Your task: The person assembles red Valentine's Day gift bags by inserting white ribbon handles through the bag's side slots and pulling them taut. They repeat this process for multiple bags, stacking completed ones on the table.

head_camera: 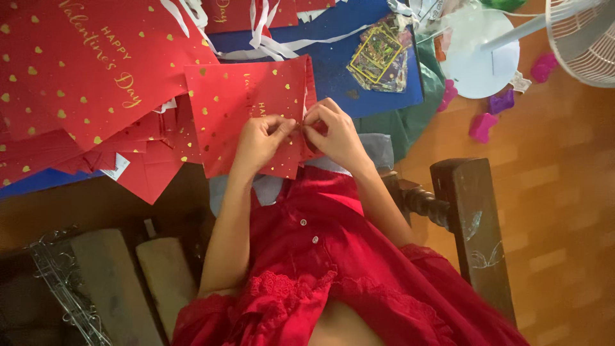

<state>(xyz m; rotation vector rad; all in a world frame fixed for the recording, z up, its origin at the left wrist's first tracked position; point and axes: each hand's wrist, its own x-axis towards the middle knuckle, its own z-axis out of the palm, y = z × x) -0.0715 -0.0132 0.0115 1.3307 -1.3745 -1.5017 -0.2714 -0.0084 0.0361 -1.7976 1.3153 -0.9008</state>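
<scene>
A person's left hand [259, 140] and right hand [336, 136] meet fingertip to fingertip, each pinching the near edge of a flat red paper gift bag scattered with small gold hearts [246, 106]. What exactly sits between the fingertips is too small to tell. The bag lies just beyond the knuckles, resting partly on the lap of a red dress [333, 256] and partly against a heap of matching red bags [77, 83] at the person's left. Behind it spreads a blue sheet [359, 70] strewn with white ribbon strips [269, 41], and a dark wooden chair arm [471, 218] stands at the right. With so little support beneath, a hard tug could likely tear or crease the thin paper, or send the bag sliding off the lap.
</scene>
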